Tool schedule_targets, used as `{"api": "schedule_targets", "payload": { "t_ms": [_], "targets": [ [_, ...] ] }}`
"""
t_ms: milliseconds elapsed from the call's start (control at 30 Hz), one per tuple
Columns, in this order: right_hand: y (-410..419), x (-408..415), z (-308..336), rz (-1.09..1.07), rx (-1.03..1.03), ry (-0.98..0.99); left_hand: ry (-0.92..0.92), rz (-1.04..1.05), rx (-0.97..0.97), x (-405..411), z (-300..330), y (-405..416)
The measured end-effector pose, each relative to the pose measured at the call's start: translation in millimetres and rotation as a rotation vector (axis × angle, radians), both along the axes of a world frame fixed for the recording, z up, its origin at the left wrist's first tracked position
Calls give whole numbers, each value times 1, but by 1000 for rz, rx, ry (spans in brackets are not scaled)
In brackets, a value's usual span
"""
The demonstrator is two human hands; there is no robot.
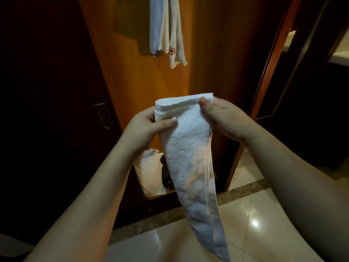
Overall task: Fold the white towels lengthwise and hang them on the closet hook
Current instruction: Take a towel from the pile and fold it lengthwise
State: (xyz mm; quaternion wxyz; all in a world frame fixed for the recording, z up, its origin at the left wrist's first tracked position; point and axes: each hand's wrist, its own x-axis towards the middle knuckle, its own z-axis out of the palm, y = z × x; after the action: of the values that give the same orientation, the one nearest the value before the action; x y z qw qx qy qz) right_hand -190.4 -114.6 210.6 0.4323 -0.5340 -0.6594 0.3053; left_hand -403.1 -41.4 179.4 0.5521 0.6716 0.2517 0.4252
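Note:
A white towel (190,161), folded into a long narrow strip, hangs down from both my hands in the middle of the view. My left hand (149,125) pinches its upper left edge with thumb on top. My right hand (221,116) pinches the upper right corner, thumb pressed on the front. Two other towels (167,29) hang side by side at the top of the orange wooden closet panel (132,72); one carries a small red emblem. The hook itself is out of view.
A dark closet door with a metal recessed handle (103,116) stands at the left. White pillows (151,171) lie low in the closet behind the towel. Glossy floor tiles (251,210) with a brown border strip spread below. A dark doorway frame (272,59) rises at the right.

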Motion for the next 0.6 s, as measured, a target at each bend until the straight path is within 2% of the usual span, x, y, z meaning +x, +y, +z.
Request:
{"api": "schedule_targets", "payload": {
  "t_ms": [100,167,267,367,433,600],
  "targets": [
    [-1,8,8,16,37,31,-109,-34,46,6,13,-6],
    [-1,11,16,37,74,54,-157,-91,-42,9,14,-12],
    [3,14,26,57,121,161,-27,-289,-260,10,10,-20],
    [9,17,31,19,133,283,128,-327,-276,13,6,-24],
    [14,20,34,29,109,338,136,-277,-273,18,9,-24],
    [39,34,9,74,-118,819,-57,-249,-374,31,24,-16]
  ]
}}
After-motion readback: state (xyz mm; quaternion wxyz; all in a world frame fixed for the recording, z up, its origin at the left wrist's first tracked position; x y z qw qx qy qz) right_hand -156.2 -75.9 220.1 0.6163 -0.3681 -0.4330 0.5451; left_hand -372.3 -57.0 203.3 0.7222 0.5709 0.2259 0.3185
